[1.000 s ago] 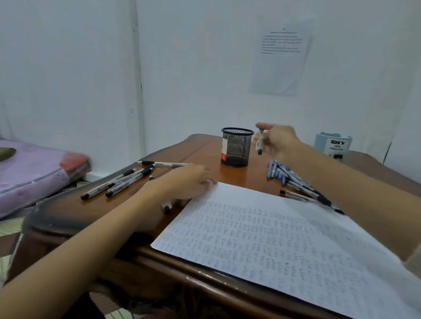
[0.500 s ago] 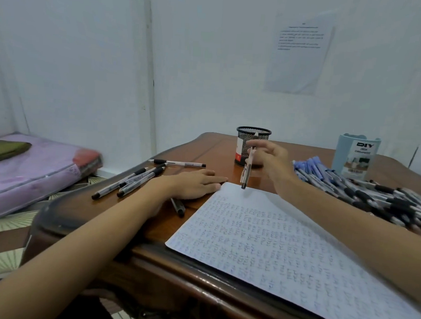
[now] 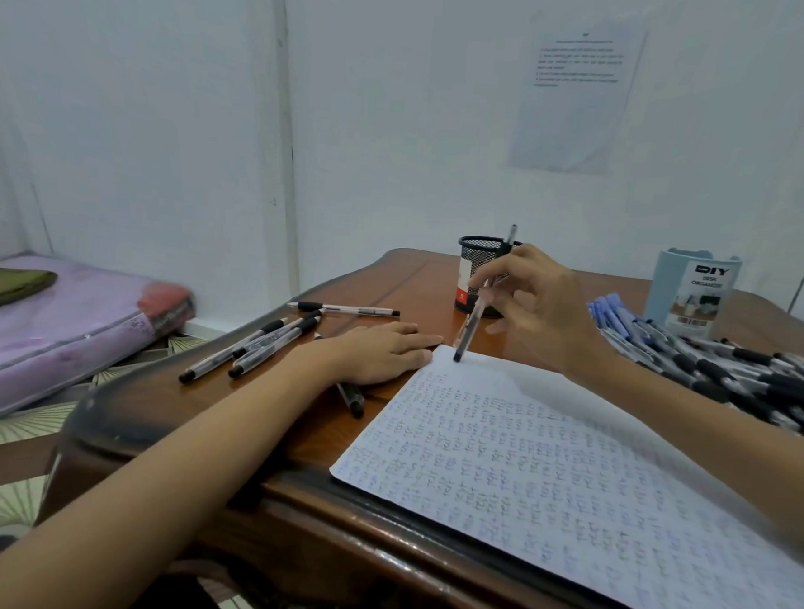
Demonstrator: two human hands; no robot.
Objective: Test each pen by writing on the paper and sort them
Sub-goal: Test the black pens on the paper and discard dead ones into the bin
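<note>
- Right hand (image 3: 531, 307): fingers curled, pinching one pen (image 3: 472, 317) between thumb and fingertips, above the middle of the desk (image 3: 288, 443).
- The held pen is tilted, upper end rising past the knuckles and dark lower end down at the far corner of the paper (image 3: 568, 479). Whether the end touches the sheet cannot be told.
- The paper lies flat along the near edge of the desk, towards the right, covered in rows of small handwriting.
- Left hand (image 3: 383, 350): palm down on the desk, fingers straight and pressed together, holding nothing. Fingertips sit at the far corner of the paper.
- Two dark pen ends (image 3: 353, 398) stick out from under the left wrist.
- A loose group of pens (image 3: 256, 345) lies near the left edge of the desk; a single pen (image 3: 343, 309) lies apart, just behind them.
- A large pile of pens (image 3: 739, 372) lies at the right edge, black grips and blue caps mixed.
- A black mesh cup (image 3: 473, 261) stands near the far edge, partly behind the right hand.
- A pale blue box (image 3: 692, 294) stands at the far right corner, behind the pile.
</note>
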